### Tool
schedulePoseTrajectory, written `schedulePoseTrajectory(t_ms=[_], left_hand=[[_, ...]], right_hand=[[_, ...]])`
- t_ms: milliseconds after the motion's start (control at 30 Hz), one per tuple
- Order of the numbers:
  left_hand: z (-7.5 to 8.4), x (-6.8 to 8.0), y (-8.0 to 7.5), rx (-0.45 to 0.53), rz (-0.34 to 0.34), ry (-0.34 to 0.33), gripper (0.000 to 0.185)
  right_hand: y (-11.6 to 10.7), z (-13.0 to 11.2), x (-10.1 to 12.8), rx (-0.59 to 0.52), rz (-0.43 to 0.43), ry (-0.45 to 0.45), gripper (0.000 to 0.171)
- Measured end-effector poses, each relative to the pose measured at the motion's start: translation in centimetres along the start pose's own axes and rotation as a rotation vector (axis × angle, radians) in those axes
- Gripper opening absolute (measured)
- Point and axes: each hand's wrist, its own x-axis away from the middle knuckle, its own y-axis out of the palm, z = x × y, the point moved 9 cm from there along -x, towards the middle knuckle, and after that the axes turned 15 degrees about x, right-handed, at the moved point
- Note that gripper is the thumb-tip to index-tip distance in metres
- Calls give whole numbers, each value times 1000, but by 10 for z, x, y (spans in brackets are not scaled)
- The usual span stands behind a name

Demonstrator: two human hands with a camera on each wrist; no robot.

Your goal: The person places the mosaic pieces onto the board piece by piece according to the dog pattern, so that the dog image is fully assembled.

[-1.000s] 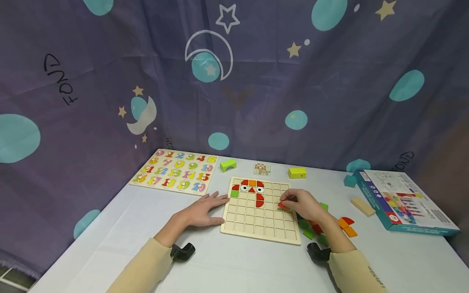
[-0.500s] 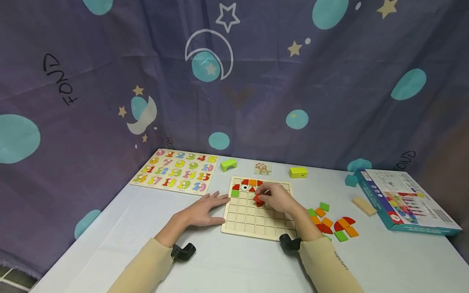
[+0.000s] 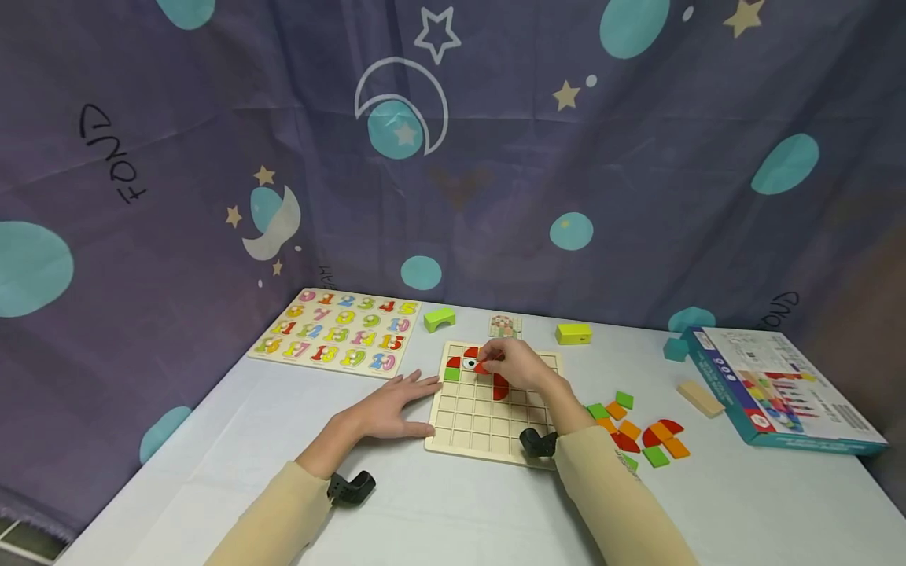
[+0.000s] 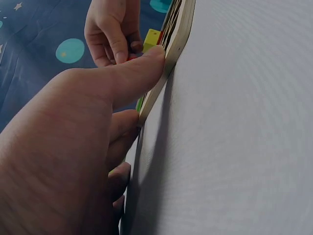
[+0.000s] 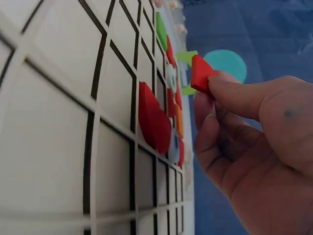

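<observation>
Right hand (image 5: 254, 147) pinched small red piece (image 5: 201, 73) between thumb and fingertips, fingers curled round it, piece lifted clear of grid board (image 3: 495, 428), hovering over board's upper rows near eye tile (image 3: 470, 363), probably held edge-on so flat face could drop into cell. Piece's pointed corner aimed away from palm, toward board's far edge; long axis not clear. Left hand (image 3: 385, 409) lay flat, fingers straight, thumb (image 4: 132, 73) pressed against board's left edge, likely steadying it. Loose coloured pieces (image 3: 640, 432) lay right of board.
</observation>
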Motion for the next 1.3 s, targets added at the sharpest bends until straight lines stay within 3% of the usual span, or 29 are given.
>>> schedulePoseTrajectory(t_ms=[400,767,1033,1300], left_hand=[[-1,-2,2,-11,3,-6,79],[-5,-1,3,-26,16,-2,82],[-3,-1,0,-9,17,0,80],[-2,-1,0,-10,15,1,80]], right_hand=[[18,-7,-16,88,-54,-13,4],[25,-12,-19,142,-49,-40,7],[25,-15,-19,174,-60,-47,4],[11,-10,-6,117,-30,-53,5]])
